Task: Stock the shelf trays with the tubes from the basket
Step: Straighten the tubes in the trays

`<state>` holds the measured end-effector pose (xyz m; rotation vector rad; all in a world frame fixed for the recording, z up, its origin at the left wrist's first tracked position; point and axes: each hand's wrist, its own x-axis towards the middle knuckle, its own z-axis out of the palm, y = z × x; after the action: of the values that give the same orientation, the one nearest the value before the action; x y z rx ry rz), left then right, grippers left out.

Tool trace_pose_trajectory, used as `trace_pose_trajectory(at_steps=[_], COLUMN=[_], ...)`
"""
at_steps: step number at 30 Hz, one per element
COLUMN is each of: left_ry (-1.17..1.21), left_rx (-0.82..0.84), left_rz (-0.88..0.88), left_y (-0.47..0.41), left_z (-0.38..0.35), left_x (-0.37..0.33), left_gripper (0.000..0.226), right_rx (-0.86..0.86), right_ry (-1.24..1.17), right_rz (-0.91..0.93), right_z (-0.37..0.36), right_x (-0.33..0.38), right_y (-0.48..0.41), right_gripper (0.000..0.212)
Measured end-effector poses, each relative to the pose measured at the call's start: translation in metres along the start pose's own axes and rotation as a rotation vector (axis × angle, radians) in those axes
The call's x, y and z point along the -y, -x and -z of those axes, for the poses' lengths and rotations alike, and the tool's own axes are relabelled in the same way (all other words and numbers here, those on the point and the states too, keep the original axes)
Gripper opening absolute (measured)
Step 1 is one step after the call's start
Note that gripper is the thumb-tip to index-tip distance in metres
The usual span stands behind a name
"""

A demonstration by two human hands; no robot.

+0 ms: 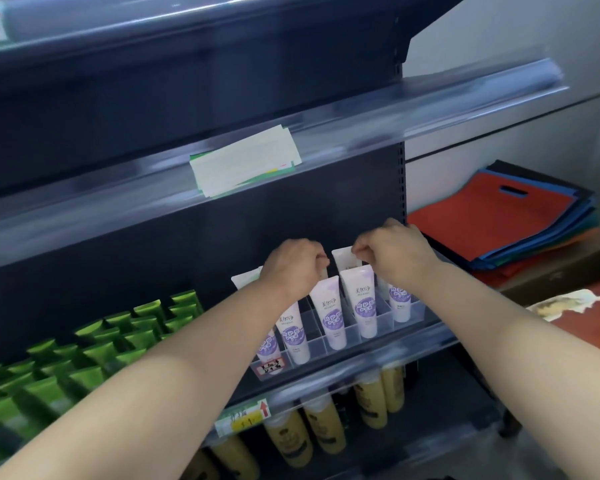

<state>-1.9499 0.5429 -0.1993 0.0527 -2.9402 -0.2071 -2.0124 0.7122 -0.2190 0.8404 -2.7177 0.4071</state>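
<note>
Several white tubes with purple labels [329,315] stand cap-down in a clear divided tray [385,322] on the middle shelf. My left hand [291,266] reaches over the tray's left rows, and its fingers pinch the top edge of a tube behind the front row. My right hand [392,254] pinches the flat top of another white tube [343,258] in a rear slot. The basket is out of view.
Rows of green tubes [84,344] fill the shelf to the left. Yellow bottles [323,424] stand on the shelf below. A paper price tag [246,161] sits on the upper shelf rail. Coloured fabric bags [506,216] are stacked on a counter at right.
</note>
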Motion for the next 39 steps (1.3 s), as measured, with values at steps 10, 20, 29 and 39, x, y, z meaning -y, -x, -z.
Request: trace_pose_trajectory(at_steps=[10,20,29,39], left_ry=[-0.31,-0.252,-0.197,-0.077], left_rx=[0.041,0.014,0.054,-0.046], left_rz=[0.016,0.049,0.07,0.009], left_y=[-0.033,-0.048,-0.048,-0.043], left_z=[-0.009,-0.022,-0.023,-0.01], left_x=[0.01,0.019,0.018,-0.01], left_gripper=[0.021,0.01,0.024,0.032], right_rx=[0.093,-0.007,0.037,-0.069], right_ry=[0.189,0.151,0.096,0.059], right_rz=[0.061,0.008,0.038,0.005], right_z=[-0.005,-0.022,-0.025,-0.003], right_x=[0.0,-0.001,-0.003,-0.035], right_y=[-0.039,-0.056,-0.057,-0.026], right_gripper=[0.027,0.024,0.036,0.032])
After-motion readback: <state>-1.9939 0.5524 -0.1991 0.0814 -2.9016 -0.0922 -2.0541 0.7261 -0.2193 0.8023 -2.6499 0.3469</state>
